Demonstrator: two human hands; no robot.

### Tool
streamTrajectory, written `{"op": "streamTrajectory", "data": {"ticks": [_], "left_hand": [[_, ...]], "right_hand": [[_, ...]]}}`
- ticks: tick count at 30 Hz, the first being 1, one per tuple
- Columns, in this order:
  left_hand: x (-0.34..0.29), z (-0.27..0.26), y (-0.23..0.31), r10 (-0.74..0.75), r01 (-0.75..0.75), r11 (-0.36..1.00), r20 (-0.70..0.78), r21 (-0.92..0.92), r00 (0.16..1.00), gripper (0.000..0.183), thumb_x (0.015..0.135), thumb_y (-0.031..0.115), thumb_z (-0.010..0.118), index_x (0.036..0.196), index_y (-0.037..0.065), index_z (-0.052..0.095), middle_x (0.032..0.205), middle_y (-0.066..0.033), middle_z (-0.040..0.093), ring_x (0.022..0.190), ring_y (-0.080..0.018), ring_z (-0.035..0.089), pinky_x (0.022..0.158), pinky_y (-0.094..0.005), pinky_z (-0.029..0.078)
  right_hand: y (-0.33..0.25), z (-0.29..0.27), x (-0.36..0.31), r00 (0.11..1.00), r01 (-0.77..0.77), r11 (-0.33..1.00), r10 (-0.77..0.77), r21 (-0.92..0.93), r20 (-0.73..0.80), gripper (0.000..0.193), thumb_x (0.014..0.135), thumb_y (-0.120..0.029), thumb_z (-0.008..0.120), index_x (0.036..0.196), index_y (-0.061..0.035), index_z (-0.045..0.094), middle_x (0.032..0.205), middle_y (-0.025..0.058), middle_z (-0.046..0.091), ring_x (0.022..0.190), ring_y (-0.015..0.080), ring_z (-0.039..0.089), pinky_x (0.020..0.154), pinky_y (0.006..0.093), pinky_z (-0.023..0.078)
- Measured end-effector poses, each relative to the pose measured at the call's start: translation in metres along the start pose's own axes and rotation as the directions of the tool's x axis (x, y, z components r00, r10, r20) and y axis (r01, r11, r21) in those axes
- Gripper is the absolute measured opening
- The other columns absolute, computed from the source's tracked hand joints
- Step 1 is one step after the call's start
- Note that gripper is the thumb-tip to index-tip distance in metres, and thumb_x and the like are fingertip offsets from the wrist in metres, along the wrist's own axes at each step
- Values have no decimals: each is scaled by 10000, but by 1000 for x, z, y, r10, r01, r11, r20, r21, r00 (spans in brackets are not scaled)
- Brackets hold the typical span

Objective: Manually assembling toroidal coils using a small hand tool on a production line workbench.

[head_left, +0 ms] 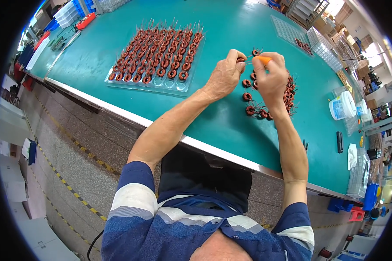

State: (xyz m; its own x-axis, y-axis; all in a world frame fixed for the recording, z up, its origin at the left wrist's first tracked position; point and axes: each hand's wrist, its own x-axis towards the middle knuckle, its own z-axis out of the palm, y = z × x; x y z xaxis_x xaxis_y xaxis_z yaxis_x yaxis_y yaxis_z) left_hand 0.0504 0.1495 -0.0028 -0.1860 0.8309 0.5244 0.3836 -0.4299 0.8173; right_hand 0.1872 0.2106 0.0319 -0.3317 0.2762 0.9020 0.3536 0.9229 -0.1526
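Note:
My left hand (225,75) is closed on a small copper-wound ring coil (240,60), pinched between thumb and fingers. Just to its right, my right hand (272,78) is wrapped round an orange-handled tool (264,58); motion blurs the hand, and the kind of tool cannot be made out. Several loose ring coils (250,110) with wire leads lie on the green table (222,124) around and under my right hand, which partly hides them. On the left, a clear plastic tray (172,89) carries rows of coils (154,54) with their leads sticking up.
A clear tray (287,32) with some coils is at the far right, beside stacked clear trays (324,48). White tubs (342,105) and a black object (339,142) stand toward the right edge. A red tool holder (86,21) lies at the far left.

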Motion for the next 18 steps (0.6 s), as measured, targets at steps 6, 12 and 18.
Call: {"op": "streamTrajectory", "data": {"ticks": [6,12,18], "left_hand": [[3,-2,-1,-144,161,951,84,-263,986,185,983,146,443,1083,-5,477,777,-38,556,654,-105,543,606,-274,464],[3,-3,-4,-177,173,900,27,-400,984,191,961,123,447,1094,-13,467,786,-49,564,647,-117,564,617,-275,476],[2,-2,1,-93,106,926,53,-364,994,186,945,107,474,1079,-24,481,792,-51,566,643,-107,570,606,-264,474]], "right_hand": [[17,8,-9,649,-738,415,650,532,394,270,883,-300,673,921,-35,704,774,-2,622,674,72,527,623,223,437],[12,1,-4,628,-778,475,602,411,492,361,895,-378,646,944,-24,700,796,32,658,736,80,583,644,227,457],[13,12,-14,655,-731,304,562,611,505,279,931,-270,607,895,-9,698,796,42,667,711,94,582,666,246,469]]}}
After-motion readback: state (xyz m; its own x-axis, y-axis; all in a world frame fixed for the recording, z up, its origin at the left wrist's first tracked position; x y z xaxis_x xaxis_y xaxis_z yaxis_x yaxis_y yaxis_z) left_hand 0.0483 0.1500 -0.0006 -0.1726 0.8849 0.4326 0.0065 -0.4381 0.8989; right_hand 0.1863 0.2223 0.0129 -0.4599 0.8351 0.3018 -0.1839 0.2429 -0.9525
